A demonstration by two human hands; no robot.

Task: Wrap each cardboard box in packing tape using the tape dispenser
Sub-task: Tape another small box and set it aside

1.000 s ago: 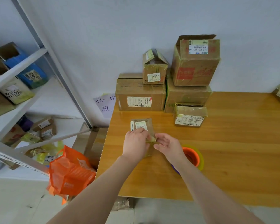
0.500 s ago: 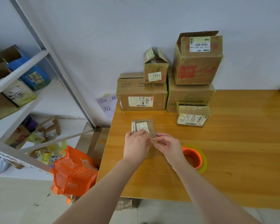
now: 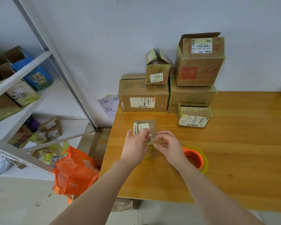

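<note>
A small flat cardboard box point(image 3: 146, 125) with a white label lies on the wooden table point(image 3: 234, 143) in front of me. My left hand point(image 3: 136, 146) holds the box's near end, fingers curled over its top. My right hand point(image 3: 168, 146) pinches a strip of clear tape at the box's near right corner. The tape dispenser point(image 3: 195, 157), orange with a yellowish roll of tape, stands on the table just right of my right wrist, partly hidden by it.
Taped cardboard boxes point(image 3: 199, 62) are stacked against the wall at the table's back, a small one point(image 3: 194, 117) in front of them. A metal shelf point(image 3: 23, 75) with parcels stands left. An orange bag point(image 3: 75, 172) hangs by the table's left edge.
My hands have stayed at the box's near end, the fingers shifting slightly along the tape. The camera has moved a little closer.
</note>
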